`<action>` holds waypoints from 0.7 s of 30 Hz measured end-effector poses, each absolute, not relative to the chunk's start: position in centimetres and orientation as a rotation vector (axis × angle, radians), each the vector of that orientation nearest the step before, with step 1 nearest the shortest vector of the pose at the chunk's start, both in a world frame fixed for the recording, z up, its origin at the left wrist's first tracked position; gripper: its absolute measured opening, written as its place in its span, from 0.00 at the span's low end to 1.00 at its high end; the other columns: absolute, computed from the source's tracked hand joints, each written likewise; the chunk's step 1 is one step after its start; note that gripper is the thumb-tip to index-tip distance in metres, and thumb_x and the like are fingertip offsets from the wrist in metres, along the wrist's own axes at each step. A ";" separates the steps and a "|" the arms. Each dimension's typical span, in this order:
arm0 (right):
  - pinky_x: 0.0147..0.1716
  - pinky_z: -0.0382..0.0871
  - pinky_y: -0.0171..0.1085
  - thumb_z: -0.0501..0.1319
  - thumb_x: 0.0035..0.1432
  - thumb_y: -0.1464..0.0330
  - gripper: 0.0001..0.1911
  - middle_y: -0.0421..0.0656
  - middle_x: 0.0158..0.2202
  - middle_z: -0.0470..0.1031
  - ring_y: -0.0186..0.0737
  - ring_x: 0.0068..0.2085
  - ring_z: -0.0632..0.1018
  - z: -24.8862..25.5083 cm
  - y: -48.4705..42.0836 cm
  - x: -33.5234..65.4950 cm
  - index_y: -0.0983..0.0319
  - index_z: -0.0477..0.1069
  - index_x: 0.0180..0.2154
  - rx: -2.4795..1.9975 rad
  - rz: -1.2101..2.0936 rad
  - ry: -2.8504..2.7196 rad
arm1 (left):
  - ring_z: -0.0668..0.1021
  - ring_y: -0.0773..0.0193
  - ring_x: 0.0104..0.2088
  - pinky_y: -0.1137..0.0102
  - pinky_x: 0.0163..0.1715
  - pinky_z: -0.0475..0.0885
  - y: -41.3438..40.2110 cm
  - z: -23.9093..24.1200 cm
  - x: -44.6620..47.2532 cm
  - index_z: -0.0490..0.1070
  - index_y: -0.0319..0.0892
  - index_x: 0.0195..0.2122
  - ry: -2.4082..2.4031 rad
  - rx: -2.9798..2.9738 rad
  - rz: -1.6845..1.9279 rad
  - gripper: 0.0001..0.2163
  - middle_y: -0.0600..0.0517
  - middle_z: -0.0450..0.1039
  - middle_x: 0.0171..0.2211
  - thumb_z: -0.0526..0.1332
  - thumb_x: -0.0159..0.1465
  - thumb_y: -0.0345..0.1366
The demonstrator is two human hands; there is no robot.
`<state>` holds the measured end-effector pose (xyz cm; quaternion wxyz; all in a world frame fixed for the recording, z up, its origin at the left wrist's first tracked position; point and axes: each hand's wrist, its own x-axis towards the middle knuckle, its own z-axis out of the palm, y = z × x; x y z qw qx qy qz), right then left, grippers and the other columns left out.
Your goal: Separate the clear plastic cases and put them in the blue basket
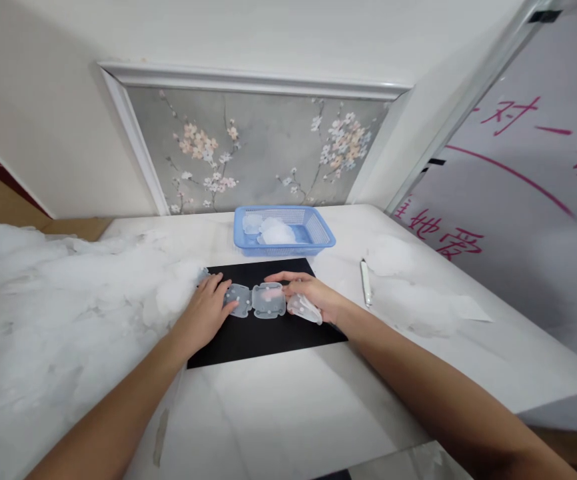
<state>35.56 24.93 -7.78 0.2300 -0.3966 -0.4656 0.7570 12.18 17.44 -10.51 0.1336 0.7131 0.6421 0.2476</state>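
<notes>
A row of translucent, frosted plastic pieces with rounded notched edges and small white dots lies on a black mat. My left hand rests at the row's left end, fingers apart, its tips touching the left piece. Beside that, the middle piece lies flat and uncovered. My right hand is closed round a small stack of similar plastic pieces, tilted at the row's right end. Part of the stack is hidden by the fingers.
Behind the mat stands a blue basket with more whitish pieces in it. A large heap of translucent pieces covers the table's left side. To the right lie a white utility knife or pen-like tool and further pale pieces.
</notes>
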 end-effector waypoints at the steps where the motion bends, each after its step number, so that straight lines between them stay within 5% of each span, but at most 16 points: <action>1: 0.20 0.66 0.33 0.62 0.44 0.73 0.20 0.41 0.23 0.75 0.32 0.18 0.69 -7.8 24.9 35.6 0.65 0.74 0.43 -1.083 2.095 -1.282 | 0.62 0.47 0.62 0.51 0.60 0.57 17.4 -10.6 12.2 0.69 0.40 0.49 1.847 2.071 0.714 0.15 0.40 0.64 0.58 0.57 0.63 0.39; 6: 0.25 0.67 0.34 0.68 0.42 0.69 0.20 0.43 0.29 0.77 0.35 0.25 0.74 -8.0 24.8 35.6 0.64 0.73 0.41 -1.070 2.037 -1.302 | 0.72 0.53 0.52 0.55 0.52 0.66 17.4 -9.6 12.7 0.65 0.43 0.38 1.692 1.909 0.836 0.06 0.46 0.71 0.48 0.58 0.60 0.35; 11: 0.23 0.61 0.32 0.68 0.47 0.56 0.17 0.38 0.22 0.67 0.32 0.23 0.67 -8.0 25.1 35.7 0.62 0.72 0.32 -1.094 1.664 -1.405 | 0.78 0.61 0.34 0.61 0.41 0.72 17.4 -8.4 13.7 0.60 0.44 0.37 1.454 1.287 1.019 0.09 0.53 0.74 0.32 0.59 0.61 0.40; 15: 0.31 0.65 0.36 0.68 0.49 0.57 0.14 0.39 0.25 0.67 0.35 0.28 0.69 -7.7 25.1 36.0 0.60 0.69 0.30 -1.063 1.287 -1.680 | 0.79 0.61 0.39 0.63 0.43 0.73 17.3 -7.6 14.0 0.64 0.42 0.44 1.216 0.891 1.082 0.16 0.48 0.76 0.42 0.65 0.57 0.39; 21: 0.39 0.69 0.40 0.66 0.53 0.67 0.14 0.44 0.38 0.70 0.40 0.37 0.73 -7.7 23.8 35.6 0.57 0.72 0.43 -0.860 0.814 -2.258 | 0.79 0.57 0.44 0.60 0.46 0.74 17.2 -7.1 14.0 0.68 0.43 0.47 1.017 0.708 1.100 0.15 0.45 0.75 0.47 0.59 0.64 0.45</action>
